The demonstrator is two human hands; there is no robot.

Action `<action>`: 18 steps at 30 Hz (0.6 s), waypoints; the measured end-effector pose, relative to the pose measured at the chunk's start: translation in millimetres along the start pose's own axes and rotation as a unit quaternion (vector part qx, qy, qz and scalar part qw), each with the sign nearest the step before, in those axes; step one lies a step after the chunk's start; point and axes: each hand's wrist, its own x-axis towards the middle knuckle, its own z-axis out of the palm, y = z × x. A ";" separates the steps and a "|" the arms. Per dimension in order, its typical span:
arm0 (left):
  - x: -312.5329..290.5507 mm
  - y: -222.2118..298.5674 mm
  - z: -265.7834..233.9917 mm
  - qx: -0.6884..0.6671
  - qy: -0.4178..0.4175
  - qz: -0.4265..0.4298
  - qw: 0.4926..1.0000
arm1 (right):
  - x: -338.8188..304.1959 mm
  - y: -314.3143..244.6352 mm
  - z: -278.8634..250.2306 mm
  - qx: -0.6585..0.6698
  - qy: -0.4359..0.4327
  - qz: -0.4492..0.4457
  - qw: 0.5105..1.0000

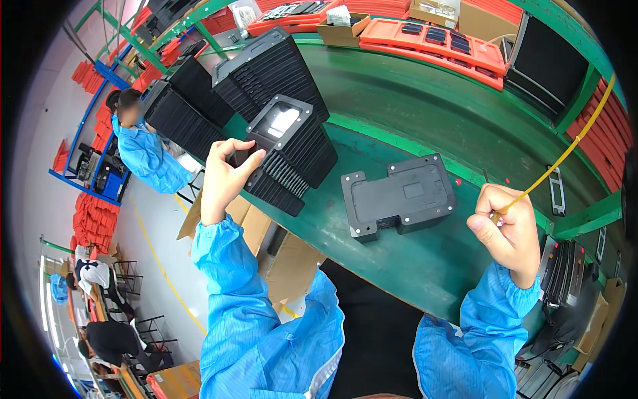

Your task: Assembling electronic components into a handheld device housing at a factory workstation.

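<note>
My left hand (227,174) reaches to a stack of black plastic housings (311,158). Its thumb and forefinger pinch the near left end of the top housing (267,138), which has a bright, shiny recess and metal spots at its corners. A similar black housing (392,199), notched on both long sides, lies flat on the green bench between my hands. To its right, my right hand (510,229) is raised and closed around the lower end of a yellow cord (579,137) coming down from the upper right. Whatever the cord ends in is mostly hidden by the fingers.
Taller black stacks (266,73) stand behind on the green bench (352,259). Red trays (432,52) line the shelf above. An open cardboard box (292,266) sits below the bench's left edge. Dark flat panels (565,272) stand at right. A blue-clad person (149,156) is farther left.
</note>
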 end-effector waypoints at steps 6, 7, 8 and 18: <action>3.6 -15.7 -8.1 -0.053 -0.039 0.024 0.998 | 1.0 -3.0 -1.8 -0.004 -0.001 0.003 1.000; 3.8 -16.6 -8.0 -0.062 -0.044 0.030 0.997 | 0.9 -3.2 -2.6 -0.005 0.000 0.006 1.000; 3.8 -16.4 -7.7 -0.062 -0.044 0.030 0.997 | 0.7 -3.4 -3.4 -0.006 0.000 0.009 1.000; 0.6 -4.6 -1.0 -0.001 -0.010 0.023 1.000 | -2.5 -3.9 -11.9 -0.014 0.006 0.003 1.000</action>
